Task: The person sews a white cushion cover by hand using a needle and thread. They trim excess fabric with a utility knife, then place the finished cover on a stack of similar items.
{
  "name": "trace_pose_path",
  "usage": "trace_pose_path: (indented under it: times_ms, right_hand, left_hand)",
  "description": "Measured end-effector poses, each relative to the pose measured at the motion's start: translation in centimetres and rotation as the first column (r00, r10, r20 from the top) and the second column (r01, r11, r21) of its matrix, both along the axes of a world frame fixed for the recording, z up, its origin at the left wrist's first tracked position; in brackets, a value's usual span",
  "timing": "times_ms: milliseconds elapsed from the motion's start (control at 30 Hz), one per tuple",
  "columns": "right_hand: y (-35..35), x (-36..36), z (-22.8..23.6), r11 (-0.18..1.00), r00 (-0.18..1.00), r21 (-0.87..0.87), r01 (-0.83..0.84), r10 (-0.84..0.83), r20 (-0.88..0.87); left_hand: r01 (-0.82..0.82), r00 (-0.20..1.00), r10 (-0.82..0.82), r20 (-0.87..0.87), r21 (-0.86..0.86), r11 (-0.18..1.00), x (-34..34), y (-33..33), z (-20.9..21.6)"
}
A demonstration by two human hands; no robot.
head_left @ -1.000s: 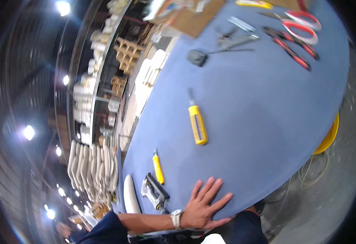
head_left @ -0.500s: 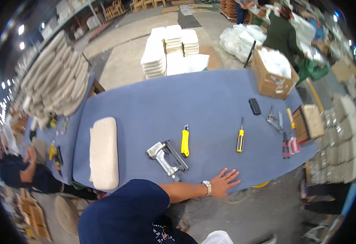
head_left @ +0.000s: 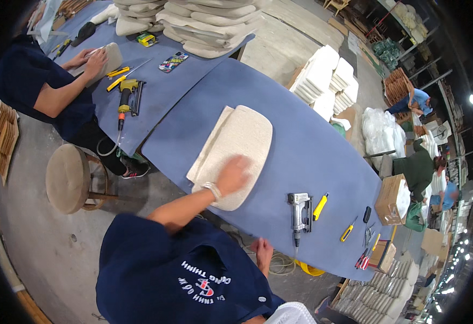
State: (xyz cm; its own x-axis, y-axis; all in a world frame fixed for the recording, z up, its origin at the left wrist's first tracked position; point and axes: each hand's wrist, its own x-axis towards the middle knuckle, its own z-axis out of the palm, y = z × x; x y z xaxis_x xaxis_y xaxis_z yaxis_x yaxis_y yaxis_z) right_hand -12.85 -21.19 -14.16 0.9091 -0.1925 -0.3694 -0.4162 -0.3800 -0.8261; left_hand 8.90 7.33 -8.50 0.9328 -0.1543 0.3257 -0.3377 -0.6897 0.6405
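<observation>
At the blue table's (head_left: 306,148) L end is the beige pad (head_left: 244,132), our L hand (head_left: 234,175) over it, too blurred to tell if spread or pinching; prob. best we press w/ a flat palm, evenly. Pad's nubbly, w/ rounded corners & a straight-edged layer beneath. Our R hand (head_left: 263,255), by the near edge, looks loosely curled, grip unclear; then a metal stapler (head_left: 301,210).

The left forearm (head_left: 185,211), bare below its sleeve, angles up and rightward from the body, its wrist (head_left: 205,198) roughly in line with it. The left hand (head_left: 234,175) lies out in front, back upward, its fingers too blurred to make out. The right hand (head_left: 263,255) is lower and close to the trunk, fingers bent; most of the right arm is hidden.
</observation>
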Motion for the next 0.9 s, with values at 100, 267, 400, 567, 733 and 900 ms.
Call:
trace_pose_path:
  times_ms: [100,267,400,567,733,900]
  right_hand:
    - [4.6,10.0,-1.4,0.991,0.996,0.111,-0.08,0.084,-0.038]
    - [12.2,21.1,-0.8,0.99,0.985,-0.141,-0.023,0.046,0.166]
    - [14.0,23.2,-0.5,0.957,0.999,-0.291,0.012,0.0,0.041]
    - [15.8,24.5,1.4,0.964,0.993,-0.264,-0.02,0.05,0.109]
    - [18.4,29.7,3.4,0.884,0.988,-0.462,0.066,0.005,0.152]
    - [19.2,30.0,3.5,0.903,0.989,-0.411,0.126,-0.083,0.122]
  left_hand:
    - [-0.311,0.947,0.321,-0.035,0.161,0.937,-1.5,8.5,-1.6]
    - [-0.234,0.955,0.222,-0.195,-0.037,0.972,-6.3,9.3,-4.3]
    - [-0.196,0.955,0.19,-0.228,-0.005,0.981,-6.0,10.6,-4.6]
    - [-0.13,0.961,0.14,-0.237,0.057,0.99,-0.2,11.3,-2.3]
    - [0.02,0.991,0.012,-0.132,0.243,0.97,9.8,9.4,-2.2]
    - [0.237,0.959,-0.16,-0.235,0.348,0.907,17.7,7.4,-2.5]
